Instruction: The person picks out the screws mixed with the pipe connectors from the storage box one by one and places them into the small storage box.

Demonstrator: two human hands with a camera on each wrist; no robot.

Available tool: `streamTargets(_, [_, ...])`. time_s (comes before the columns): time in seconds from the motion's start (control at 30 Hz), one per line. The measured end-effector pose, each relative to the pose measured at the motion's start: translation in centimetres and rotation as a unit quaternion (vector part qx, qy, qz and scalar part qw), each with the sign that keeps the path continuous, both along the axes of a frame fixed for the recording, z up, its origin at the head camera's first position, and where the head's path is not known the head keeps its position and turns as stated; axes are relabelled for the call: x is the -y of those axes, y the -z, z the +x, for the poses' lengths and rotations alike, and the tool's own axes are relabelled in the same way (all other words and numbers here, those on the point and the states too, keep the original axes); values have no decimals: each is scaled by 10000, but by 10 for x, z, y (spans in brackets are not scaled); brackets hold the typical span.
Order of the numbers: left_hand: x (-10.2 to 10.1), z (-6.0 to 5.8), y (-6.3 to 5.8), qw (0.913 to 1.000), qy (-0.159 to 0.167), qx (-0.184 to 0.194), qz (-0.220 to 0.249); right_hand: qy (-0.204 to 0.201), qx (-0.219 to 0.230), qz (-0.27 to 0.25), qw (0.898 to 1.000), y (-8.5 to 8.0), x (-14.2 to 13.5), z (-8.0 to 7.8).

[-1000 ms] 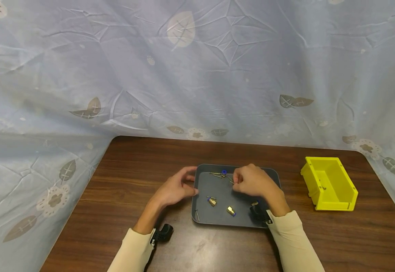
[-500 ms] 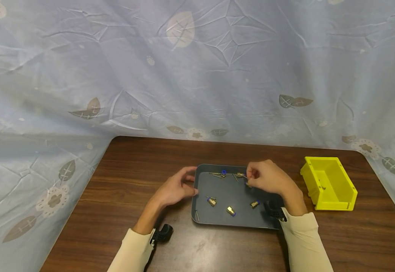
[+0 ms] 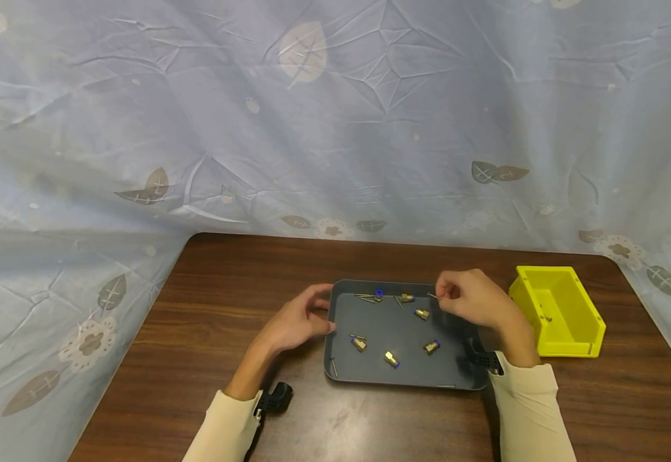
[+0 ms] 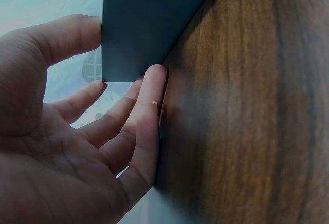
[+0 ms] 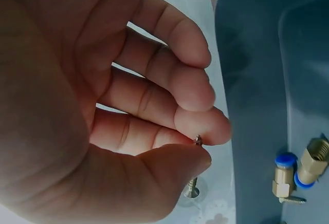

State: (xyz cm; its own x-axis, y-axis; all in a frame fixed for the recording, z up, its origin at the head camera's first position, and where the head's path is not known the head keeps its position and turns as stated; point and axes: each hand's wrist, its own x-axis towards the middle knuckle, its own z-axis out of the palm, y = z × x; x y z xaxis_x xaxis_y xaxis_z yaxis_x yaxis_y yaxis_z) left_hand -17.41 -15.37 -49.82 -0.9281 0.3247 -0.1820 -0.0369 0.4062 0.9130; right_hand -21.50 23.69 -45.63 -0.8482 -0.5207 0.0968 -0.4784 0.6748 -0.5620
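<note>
My right hand (image 3: 470, 297) pinches a small screw (image 5: 192, 189) between thumb and fingertips, over the right part of the grey tray (image 3: 387, 333). In the right wrist view the screw's tip and head show, while its middle is hidden by the thumb. My left hand (image 3: 298, 321) touches the tray's left side with thumb and relaxed fingers. Inside the tray lie several brass fittings with blue collars, among them one fitting (image 3: 391, 359) near the front and another fitting (image 3: 422, 314) nearer my right hand. Several loose screws lie among them, one screw (image 3: 334, 367) by the left front corner.
A yellow bin (image 3: 560, 314) stands to the right of the tray, with a small piece inside. The dark wooden table (image 3: 243, 276) ends at a patterned cloth (image 3: 335, 128) behind it. Each wrist wears a black camera, such as the left camera (image 3: 277, 398).
My right hand has moved right across the tray with the screw, uncovering fittings beneath it. My left hand has stayed at the tray's left side.
</note>
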Motion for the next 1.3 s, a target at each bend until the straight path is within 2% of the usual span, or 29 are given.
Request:
streamTargets(0.17, [0,0,1,10000,-8,-2,70,147,-119,-38,9998,1,-8,2])
streamTargets(0.6, [1,1,2,9999,-18,12,143,546,77,-69,9985,-7,-31,8])
streamTargets(0.9, [1,1,1,9999,7,10,162,631,72,-220,9977,-10,-46,11])
streamTargets(1.3, [1,1,-1,10000,7,-6,58,904,137,-135,9957,-13,-60,13])
